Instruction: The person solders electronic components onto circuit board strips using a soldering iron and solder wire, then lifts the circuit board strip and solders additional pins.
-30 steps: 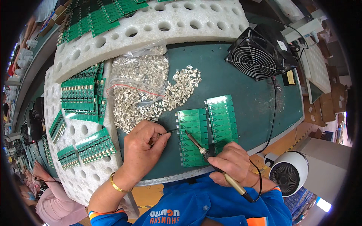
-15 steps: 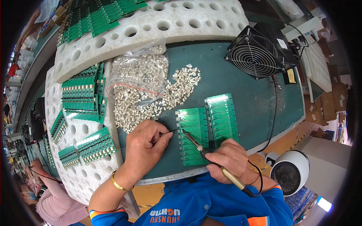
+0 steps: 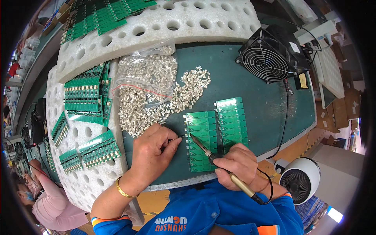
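My right hand point(image 3: 239, 166) is closed round a soldering iron point(image 3: 241, 185) with a gold-coloured handle and black grip. The iron's tip meets the left edge of a green circuit board panel point(image 3: 202, 154) lying on the table. Between the thumb and fingers of my left hand point(image 3: 152, 150) is a thin strand of solder wire point(image 3: 171, 140), pointing at that same edge near the tip. Pins line the panel's left side. To its right lies a second green panel point(image 3: 232, 121). Whether the wire touches the tip is too small to tell.
Small white connectors point(image 3: 194, 84) lie heaped beside a clear plastic bag point(image 3: 147, 70) full of them. White foam blocks point(image 3: 89, 139) carry boards with fitted parts point(image 3: 81, 96). A black fan point(image 3: 264, 58) stands at the back right. A co-worker point(image 3: 55, 199) sits at the left.
The view has shifted very slightly. Both hands, the soldering iron and the solder wire stay at almost the same place on the panel's left edge.
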